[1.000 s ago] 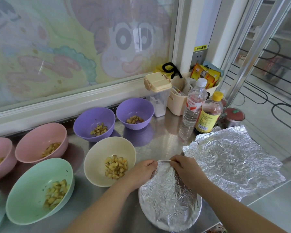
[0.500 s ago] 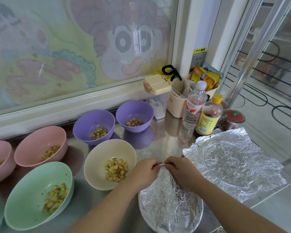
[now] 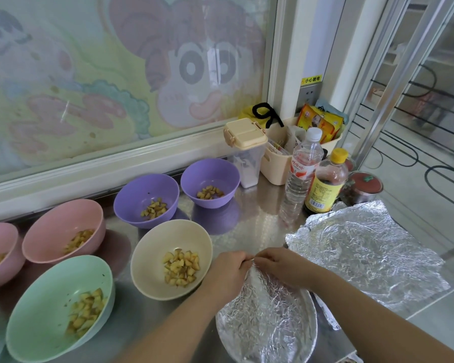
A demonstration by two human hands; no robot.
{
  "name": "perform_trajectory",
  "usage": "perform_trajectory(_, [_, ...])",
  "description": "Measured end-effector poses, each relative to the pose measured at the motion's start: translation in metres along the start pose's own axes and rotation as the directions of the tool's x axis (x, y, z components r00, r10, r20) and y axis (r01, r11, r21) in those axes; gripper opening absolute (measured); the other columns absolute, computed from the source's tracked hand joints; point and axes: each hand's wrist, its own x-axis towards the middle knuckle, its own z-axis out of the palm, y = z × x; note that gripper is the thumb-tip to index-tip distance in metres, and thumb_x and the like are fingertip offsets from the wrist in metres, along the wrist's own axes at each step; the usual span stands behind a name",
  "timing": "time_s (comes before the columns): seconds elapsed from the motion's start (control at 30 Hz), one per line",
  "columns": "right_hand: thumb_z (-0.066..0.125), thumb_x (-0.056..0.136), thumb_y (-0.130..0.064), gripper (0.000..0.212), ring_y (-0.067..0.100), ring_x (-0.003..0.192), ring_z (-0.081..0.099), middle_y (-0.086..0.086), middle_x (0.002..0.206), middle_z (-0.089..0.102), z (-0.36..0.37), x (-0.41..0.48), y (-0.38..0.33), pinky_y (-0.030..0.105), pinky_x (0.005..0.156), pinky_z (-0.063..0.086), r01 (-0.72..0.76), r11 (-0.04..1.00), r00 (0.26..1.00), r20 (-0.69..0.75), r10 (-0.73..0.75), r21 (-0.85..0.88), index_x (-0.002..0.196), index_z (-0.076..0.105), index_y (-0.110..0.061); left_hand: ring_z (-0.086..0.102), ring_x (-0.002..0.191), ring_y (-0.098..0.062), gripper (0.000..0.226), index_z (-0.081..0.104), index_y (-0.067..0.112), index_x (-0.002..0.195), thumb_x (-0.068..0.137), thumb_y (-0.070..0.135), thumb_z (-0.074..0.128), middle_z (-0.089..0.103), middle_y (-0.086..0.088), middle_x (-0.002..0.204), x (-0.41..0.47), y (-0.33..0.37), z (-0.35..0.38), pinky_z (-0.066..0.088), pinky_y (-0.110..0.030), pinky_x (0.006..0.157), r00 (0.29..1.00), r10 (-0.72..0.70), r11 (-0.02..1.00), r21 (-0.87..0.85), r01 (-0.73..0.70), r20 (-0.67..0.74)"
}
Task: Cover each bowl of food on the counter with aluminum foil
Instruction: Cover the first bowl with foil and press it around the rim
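Here, a foil-covered bowl (image 3: 266, 323) sits at the near edge of the steel tabletop (image 3: 257, 226), just below a person's two hands, which meet over its far rim. Both forearms reach in from the bottom of the frame and converge, the left hand (image 3: 227, 271) coming from the lower left and the right hand (image 3: 281, 265) from the lower right, knuckles up. The fingers of each hand are curled, and they pinch the crinkled edge of the foil where it gathers at the far rim; the two hands nearly touch at that point. A loose sheet of foil (image 3: 364, 255) lies on the tabletop just right of the right hand. Just left of the left hand stands a cream bowl (image 3: 152, 244) of diced food, uncovered. A green bowl (image 3: 45, 305) sits nearer the camera, a pink bowl (image 3: 60, 226) behind that, and a purple bowl (image 3: 139, 195) and a second purple bowl (image 3: 210, 174) farther back, all uncovered. A water bottle (image 3: 303, 174) and a yellow-capped bottle (image 3: 325, 184) stand behind the loose sheet.
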Motion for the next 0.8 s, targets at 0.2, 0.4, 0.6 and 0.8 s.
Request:
perform_trajectory(0.2, [0.051,0.099,-0.059,0.052,0.007,0.047,0.027,-0.007,0.057,0.033,-0.011,0.000,-0.006,0.024,0.048,0.024,-0.056,0.996,0.989,0.140,0.046,0.065,0.065,0.038,-0.021,0.065,0.083,-0.014,0.023,0.071,0.018,0.108,0.101,0.025,0.050,0.072,0.000,0.090,0.000,0.000,0.003,0.051,-0.035,0.078,0.999,-0.021,1.000,0.016,0.021,-0.030])
perform_trajectory(0.4, [0.052,0.100,-0.055,0.053,0.008,0.047,0.023,-0.008,0.054,0.026,-0.008,-0.001,-0.004,0.027,0.049,0.020,-0.030,0.996,0.994,0.112,0.020,0.086,0.062,0.031,-0.024,0.066,0.086,-0.015,0.024,0.071,0.018,0.107,0.101,0.026,0.050,0.073,0.000,0.091,0.001,0.000,0.003,0.050,-0.036,0.080,0.999,-0.019,0.999,0.039,0.020,-0.028])
perform_trajectory(0.6, [0.051,0.104,-0.043,0.047,0.009,0.045,0.029,-0.004,0.053,0.035,-0.012,-0.005,0.003,0.030,0.051,0.025,-0.032,0.990,0.998,-0.048,0.039,0.138,0.066,0.047,-0.015,0.063,0.106,-0.018,0.026,0.070,0.018,0.120,0.101,0.021,0.052,0.071,-0.003,0.114,0.021,0.006,-0.008,0.046,-0.029,0.092,0.997,0.041,0.999,0.016,-0.042,0.069])
perform_trajectory(0.8, [0.052,0.105,-0.034,0.021,0.003,0.060,0.049,-0.010,0.076,0.055,-0.006,-0.026,0.007,0.019,0.058,0.035,-0.024,0.991,0.977,-0.209,0.051,0.128,0.118,0.061,-0.020,0.036,0.140,-0.011,0.047,0.048,0.025,0.144,0.101,0.043,0.048,0.040,0.007,0.151,-0.016,0.010,-0.010,0.025,-0.024,0.112,0.985,0.172,0.981,0.102,-0.168,-0.030])
